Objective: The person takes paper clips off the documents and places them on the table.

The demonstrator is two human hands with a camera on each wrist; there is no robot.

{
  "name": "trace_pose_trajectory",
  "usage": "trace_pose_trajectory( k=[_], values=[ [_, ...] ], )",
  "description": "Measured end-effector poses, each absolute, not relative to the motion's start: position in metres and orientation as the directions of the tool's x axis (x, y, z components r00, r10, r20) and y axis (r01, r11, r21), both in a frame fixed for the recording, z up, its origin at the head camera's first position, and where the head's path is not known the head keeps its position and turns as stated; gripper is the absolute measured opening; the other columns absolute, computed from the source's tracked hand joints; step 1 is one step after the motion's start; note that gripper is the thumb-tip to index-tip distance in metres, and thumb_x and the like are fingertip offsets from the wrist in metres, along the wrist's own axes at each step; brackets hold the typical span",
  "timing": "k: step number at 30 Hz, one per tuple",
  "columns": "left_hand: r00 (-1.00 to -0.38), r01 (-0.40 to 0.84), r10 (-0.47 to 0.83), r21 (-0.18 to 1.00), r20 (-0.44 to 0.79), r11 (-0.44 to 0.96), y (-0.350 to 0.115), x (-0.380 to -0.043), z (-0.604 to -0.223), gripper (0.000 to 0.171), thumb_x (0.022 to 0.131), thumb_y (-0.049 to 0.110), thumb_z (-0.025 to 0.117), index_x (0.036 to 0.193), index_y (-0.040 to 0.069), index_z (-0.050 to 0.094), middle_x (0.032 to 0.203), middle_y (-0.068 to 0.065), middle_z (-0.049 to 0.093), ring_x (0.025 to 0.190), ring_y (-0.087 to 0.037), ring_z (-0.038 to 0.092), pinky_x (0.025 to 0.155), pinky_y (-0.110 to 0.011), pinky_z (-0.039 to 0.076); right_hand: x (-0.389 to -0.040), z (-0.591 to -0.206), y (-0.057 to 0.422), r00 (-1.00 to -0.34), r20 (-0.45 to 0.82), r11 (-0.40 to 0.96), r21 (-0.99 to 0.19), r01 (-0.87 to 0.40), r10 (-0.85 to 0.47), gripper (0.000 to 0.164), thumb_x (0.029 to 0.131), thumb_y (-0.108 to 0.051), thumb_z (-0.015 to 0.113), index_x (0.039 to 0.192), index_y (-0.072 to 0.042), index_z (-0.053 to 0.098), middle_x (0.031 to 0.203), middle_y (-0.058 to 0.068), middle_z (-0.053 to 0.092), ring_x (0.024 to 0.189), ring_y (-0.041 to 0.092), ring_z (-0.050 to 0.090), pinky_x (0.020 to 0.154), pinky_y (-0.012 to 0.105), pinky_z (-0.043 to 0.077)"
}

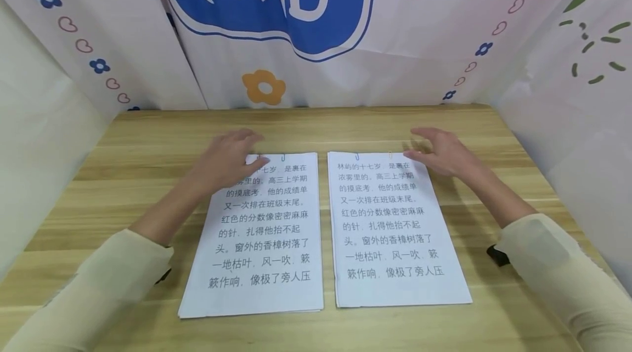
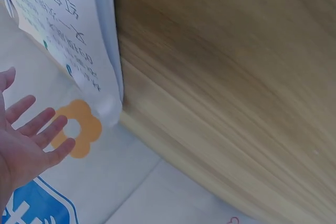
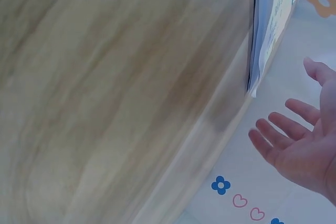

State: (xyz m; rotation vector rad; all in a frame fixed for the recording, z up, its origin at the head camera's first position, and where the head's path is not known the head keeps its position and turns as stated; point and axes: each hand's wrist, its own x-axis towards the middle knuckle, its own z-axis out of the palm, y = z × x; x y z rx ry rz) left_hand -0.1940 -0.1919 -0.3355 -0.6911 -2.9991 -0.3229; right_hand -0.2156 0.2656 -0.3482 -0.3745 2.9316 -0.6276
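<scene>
Two stacks of white printed sheets lie side by side, a narrow gap between them. In the head view my left hand [image 1: 224, 160] is over the top left corner of the left stack [image 1: 266, 231], hiding the first characters. My right hand [image 1: 441, 152] is at the top right corner of the right stack [image 1: 395, 231], thumb near its edge. Both wrist views show spread fingers with nothing held, on the left hand [image 2: 31, 140] and the right hand [image 3: 299, 135]. Paper clips sit on the top edges: a green clip [image 1: 283, 157], a blue clip [image 1: 357, 156] and a yellow clip [image 1: 390, 154].
The wooden table [image 1: 326, 121] meets a white backdrop [image 1: 395, 78] printed with an orange flower [image 1: 264, 88] and a blue sign [image 1: 276, 6]. White sheeting [image 1: 39, 121] hangs along the left side. Pale sleeves [image 1: 99, 286] cover both forearms.
</scene>
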Motion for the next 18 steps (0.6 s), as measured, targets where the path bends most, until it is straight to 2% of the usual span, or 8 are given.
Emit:
trace_pose_trajectory(
  k=[9, 18],
  values=[
    [-0.882, 0.471, 0.459, 0.250, 0.109, 0.846, -0.173, -0.200, -0.340, 0.053, 0.097, 0.029, 0.074, 0.139, -0.001, 0.061, 0.144, -0.025, 0.057, 0.133, -0.044, 0.054, 0.109, -0.060, 0.044, -0.216, -0.350, 0.265, -0.969, -0.074, 0.868, -0.463, -0.177, -0.237, 0.066, 0.100, -0.033, 0.069, 0.151, 0.002, 0.047, 0.152, 0.032, 0.046, 0.139, 0.052, 0.043, 0.111, 0.066, 0.038],
    [-0.884, 0.455, 0.462, 0.345, 0.067, 0.821, -0.149, -0.206, -0.340, 0.054, 0.094, 0.026, 0.077, 0.139, 0.002, 0.061, 0.145, -0.020, 0.058, 0.133, -0.040, 0.056, 0.112, -0.054, 0.044, -0.221, -0.351, 0.264, -0.963, -0.082, 0.845, -0.502, -0.185, -0.259, 0.058, 0.096, -0.019, 0.074, 0.145, 0.005, 0.053, 0.144, 0.032, 0.054, 0.133, 0.050, 0.052, 0.107, 0.062, 0.044]
  ],
)
